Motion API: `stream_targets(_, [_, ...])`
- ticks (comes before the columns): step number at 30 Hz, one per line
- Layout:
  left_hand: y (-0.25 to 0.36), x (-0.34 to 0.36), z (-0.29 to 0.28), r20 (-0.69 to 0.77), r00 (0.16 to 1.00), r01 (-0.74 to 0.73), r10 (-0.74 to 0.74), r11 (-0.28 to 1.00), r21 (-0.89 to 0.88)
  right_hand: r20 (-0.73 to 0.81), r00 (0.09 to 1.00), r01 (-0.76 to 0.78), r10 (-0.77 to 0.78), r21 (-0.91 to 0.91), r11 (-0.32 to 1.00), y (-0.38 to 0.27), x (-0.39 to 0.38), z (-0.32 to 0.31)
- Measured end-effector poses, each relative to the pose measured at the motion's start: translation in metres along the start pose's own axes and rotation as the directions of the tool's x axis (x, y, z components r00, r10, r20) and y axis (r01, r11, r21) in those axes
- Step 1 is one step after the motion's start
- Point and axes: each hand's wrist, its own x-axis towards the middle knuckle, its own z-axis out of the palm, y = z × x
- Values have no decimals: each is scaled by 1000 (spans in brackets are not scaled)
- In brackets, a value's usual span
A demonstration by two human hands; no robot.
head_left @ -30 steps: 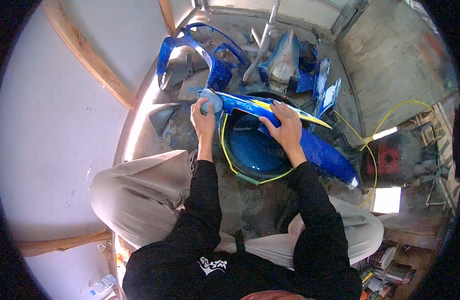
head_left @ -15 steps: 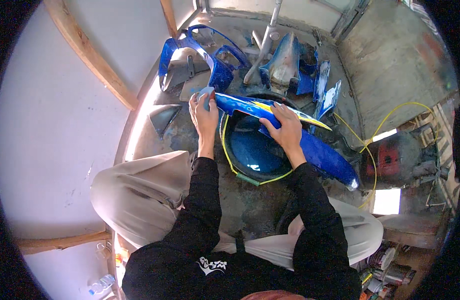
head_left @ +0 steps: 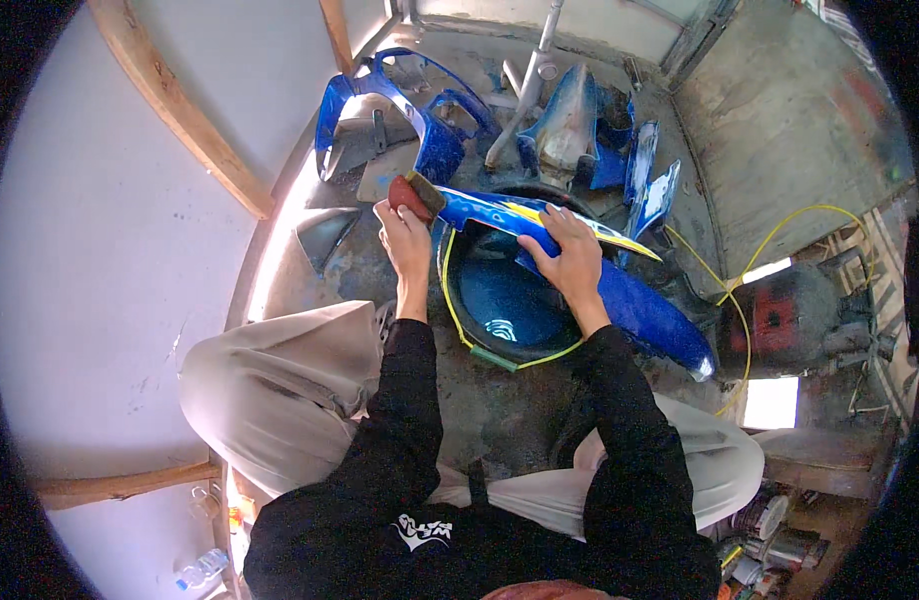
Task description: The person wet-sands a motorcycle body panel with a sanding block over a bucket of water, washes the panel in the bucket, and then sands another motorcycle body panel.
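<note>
My left hand (head_left: 408, 240) grips a small sanding block (head_left: 417, 197) with a reddish-brown face and an olive side, at the left end of a narrow motorcycle body panel (head_left: 485, 212). The panel is blue with white and yellow stripes and patchy pale areas. My right hand (head_left: 572, 258) holds it near its right part, thumb on the near edge and fingers over the top. Below it stands a black bucket (head_left: 458, 312) of water, with a yellow handle and a green grip. A longer blue panel (head_left: 660, 322) slants from under my right hand toward the right.
Farther back lie a blue fairing frame (head_left: 435, 140), a scuffed blue cover (head_left: 565, 125) and narrow blue pieces (head_left: 660, 195). A metal stand pole (head_left: 530, 95) rises there. At right, a yellow hose (head_left: 748, 330) runs by a dark red-and-black machine (head_left: 780, 318). A white wall (head_left: 110, 260) borders the left.
The sanding block has turned in my left hand, so its reddish-brown face now shows. That hand stays by the panel's left end; my right hand keeps its hold. Ripples show in the bucket.
</note>
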Motion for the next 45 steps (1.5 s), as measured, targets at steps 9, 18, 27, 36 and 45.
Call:
stream_targets(9, [34,-4,-1,169,980,79,-105,986,149,-11,1000,-1,1,16,1000,0,0,0])
stream_targets(18, [37,-8,11,128,986,-143,110,949,283,-10,1000,6,-6,-15,1000,-1,1,-1])
stream_targets(27, [75,-46,25,307,918,-288,252,954,79,-3,999,-39,39,11,999,2,0,3])
stream_targets(36, [101,-79,44,306,916,-231,260,965,-127,-21,998,-62,64,70,996,7,-3,4])
stream_targets(45, [102,-52,26,268,956,5,120,906,-424,5,997,-74,74,50,996,5,-3,1])
